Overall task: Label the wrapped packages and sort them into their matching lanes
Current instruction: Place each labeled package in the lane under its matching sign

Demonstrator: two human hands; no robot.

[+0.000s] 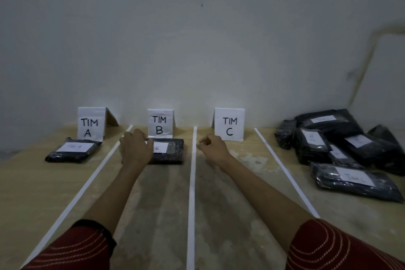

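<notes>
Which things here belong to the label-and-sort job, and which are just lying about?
Job: TIM A sign; TIM B sign; TIM C sign; white lane tapes; lane A package; lane B package, touched by left hand; unsorted package pile.
Lying about: nothing loose visible; only the wall behind.

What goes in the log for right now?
lane A: A package placed | lane B: B package, left hand touching it | lane C: no package, right hand above, holding nothing | pile: unsorted, right

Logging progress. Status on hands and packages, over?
Left hand on B package, lane B. Right hand empty, lane C. A package placed. Pile waiting right.
</notes>
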